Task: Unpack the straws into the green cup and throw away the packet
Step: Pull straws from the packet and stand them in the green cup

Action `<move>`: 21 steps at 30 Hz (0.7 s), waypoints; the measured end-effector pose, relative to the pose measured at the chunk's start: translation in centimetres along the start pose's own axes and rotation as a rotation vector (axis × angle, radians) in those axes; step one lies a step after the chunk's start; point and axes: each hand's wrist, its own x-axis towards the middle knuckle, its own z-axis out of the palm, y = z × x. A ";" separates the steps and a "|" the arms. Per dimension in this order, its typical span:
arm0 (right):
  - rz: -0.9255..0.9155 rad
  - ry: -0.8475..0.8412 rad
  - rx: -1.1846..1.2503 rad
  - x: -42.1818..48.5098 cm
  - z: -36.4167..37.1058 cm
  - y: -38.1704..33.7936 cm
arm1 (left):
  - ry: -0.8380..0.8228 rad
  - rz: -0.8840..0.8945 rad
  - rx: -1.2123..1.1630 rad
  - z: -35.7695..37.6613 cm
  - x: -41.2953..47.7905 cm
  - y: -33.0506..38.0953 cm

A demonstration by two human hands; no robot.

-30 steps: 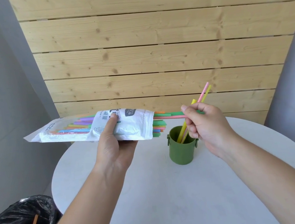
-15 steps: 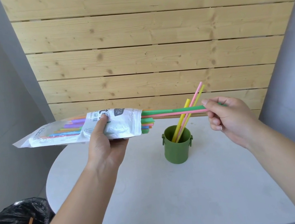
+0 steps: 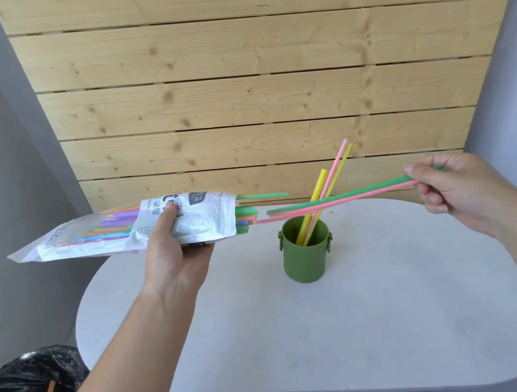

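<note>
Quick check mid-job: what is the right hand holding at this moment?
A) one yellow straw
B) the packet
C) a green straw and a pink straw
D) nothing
C: the right hand pinches a green straw and a pink straw together by one end, while the left hand holds the packet.

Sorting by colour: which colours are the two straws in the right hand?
One green straw and one pink straw, clearest in the head view.
</note>
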 end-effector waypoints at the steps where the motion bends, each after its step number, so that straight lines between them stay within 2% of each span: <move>1: 0.004 0.004 -0.039 0.0 -0.3 0.0 | -0.004 -0.002 0.002 0.0 0.0 -0.1; 17: -0.032 0.011 -0.312 0.1 -2.7 -2.5 | -0.048 -0.030 0.046 -0.1 -0.3 -1.1; 21: -0.044 0.058 -0.304 0.5 -3.4 -2.8 | -0.054 -0.042 0.048 -0.1 -0.4 -1.3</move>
